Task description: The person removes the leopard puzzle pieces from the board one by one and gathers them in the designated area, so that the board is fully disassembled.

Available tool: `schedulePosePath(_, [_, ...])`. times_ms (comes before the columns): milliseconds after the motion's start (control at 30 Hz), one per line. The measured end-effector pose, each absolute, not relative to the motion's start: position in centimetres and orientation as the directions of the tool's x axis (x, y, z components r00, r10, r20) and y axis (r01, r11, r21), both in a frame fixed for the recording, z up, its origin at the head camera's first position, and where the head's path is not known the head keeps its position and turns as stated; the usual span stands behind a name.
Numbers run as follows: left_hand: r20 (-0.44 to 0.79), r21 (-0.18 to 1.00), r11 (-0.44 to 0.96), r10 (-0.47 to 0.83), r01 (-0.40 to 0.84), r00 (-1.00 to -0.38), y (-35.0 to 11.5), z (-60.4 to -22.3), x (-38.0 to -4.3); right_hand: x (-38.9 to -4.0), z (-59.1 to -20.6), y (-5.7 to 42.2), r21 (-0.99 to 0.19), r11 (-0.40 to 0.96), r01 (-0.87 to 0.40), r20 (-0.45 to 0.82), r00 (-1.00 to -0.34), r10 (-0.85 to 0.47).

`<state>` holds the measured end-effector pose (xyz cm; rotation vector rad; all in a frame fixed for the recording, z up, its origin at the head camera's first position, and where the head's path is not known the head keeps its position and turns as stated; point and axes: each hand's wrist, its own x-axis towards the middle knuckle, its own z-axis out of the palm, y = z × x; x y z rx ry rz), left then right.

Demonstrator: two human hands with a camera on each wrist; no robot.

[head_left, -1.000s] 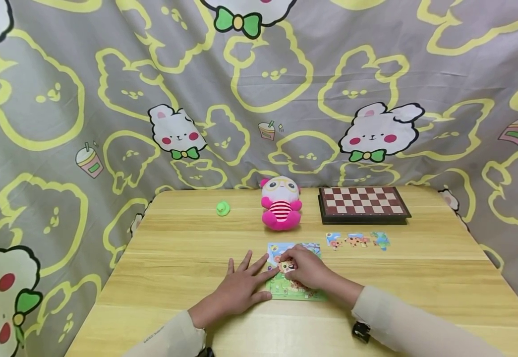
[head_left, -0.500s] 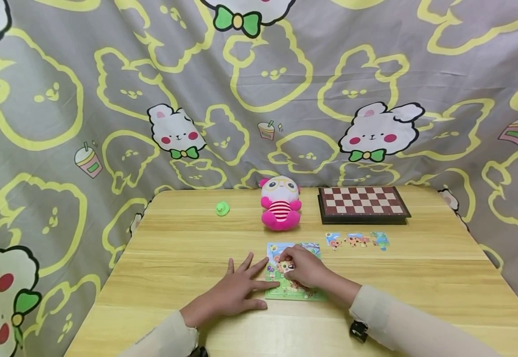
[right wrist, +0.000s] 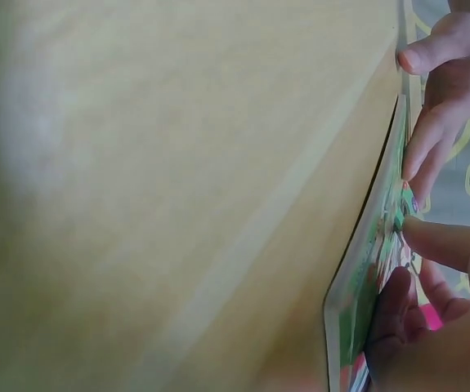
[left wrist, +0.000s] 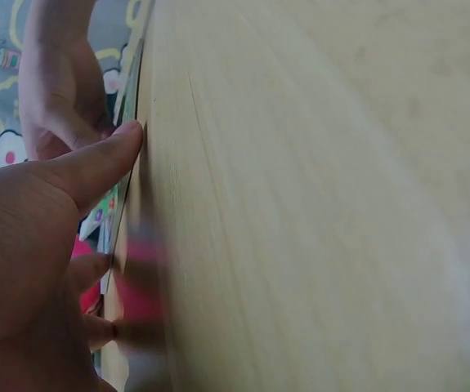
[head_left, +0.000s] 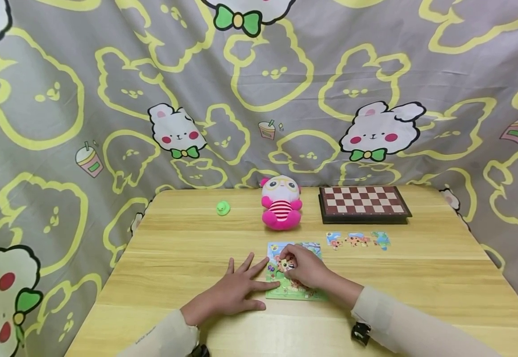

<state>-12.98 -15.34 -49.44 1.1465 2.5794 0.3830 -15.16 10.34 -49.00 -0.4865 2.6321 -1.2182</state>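
Nearest the camera, two pale sleeves (head_left: 162,339) are reaching in over the wooden table (head_left: 174,258), a black wrist strap (head_left: 360,333) showing by the right one. And here is the left hand (head_left: 234,292), lying low with its fingers spreading wide apart; the index fingertip is resting on the left side of the puzzle board (head_left: 292,297), the thumb just off its near left corner. Over on the right, the right hand (head_left: 305,267) is coming across the board's right half, thumb and fingers curling together and apparently pinching a puzzle piece (head_left: 285,265) with an animal face; the exact grip is partly hiding.

That piece is sitting directly under the right fingertips, toward the board's left-centre, with the left hand's index finger pointing in just nearer and to the left. The piece's long axis I'm not able to tell; the board is looking a little wider than deep.

Farther out, loose pieces (head_left: 358,240) are lying in a left-to-right row, beyond and right of the right hand, clearly its nearer side. Behind them a chessboard (head_left: 365,203) is lying flat, a pink stuffed toy (head_left: 281,203) is leaning back, a green duck (head_left: 223,208) is sitting left, and a patterned curtain (head_left: 241,163) is hanging behind everything.
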Motion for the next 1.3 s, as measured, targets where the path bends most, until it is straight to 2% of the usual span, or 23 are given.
schedulePosePath(200, [-0.161, 0.359, 0.651, 0.749, 0.669, -0.643, -15.4, -49.5, -13.0, -15.2, -49.1, 10.5, -0.81, 0.554, -0.192, -0.038, -0.925, -0.377])
schedulePosePath(467, [-0.167, 0.357, 0.657, 0.745, 0.664, -0.646, -15.3, -49.3, -12.9, -15.3, -49.2, 10.3, -0.798, 0.569, -0.199, -0.035, -0.927, -0.373])
schedulePosePath(933, [-0.164, 0.36, 0.659, 0.742, 0.66, -0.65, -15.3, -49.5, -13.0, -15.4, -49.1, 11.0, -0.869, 0.474, -0.144, -0.055, -0.923, -0.382])
schedulePosePath(1300, [-0.162, 0.351, 0.661, 0.74, 0.663, -0.653, -15.3, -49.6, -12.9, -15.6, -49.6, 12.2, -0.873, 0.459, -0.163, -0.043, -0.913, -0.405])
